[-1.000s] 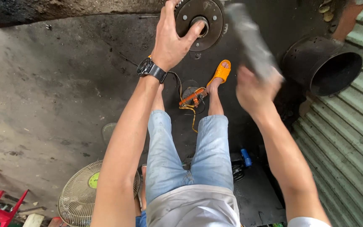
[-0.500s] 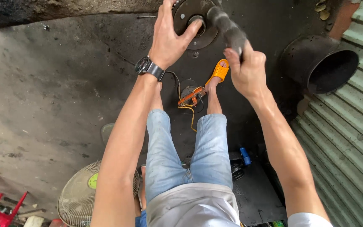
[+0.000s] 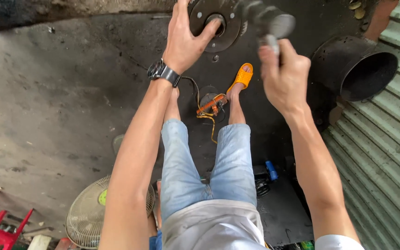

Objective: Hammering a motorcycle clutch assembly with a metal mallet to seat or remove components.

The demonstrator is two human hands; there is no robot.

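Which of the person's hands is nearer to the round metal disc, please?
Left. The left hand rests on the round metal disc; the right hand grips a hammer beside it.

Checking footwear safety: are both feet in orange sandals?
No: only one foot wears an orange rubber sandal; the other foot is bare.

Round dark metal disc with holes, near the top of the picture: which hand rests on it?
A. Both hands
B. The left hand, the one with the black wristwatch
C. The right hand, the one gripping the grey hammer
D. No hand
B: the left hand, wearing the black wristwatch, lies on the round dark metal disc; the right hand grips the grey hammer beside it.
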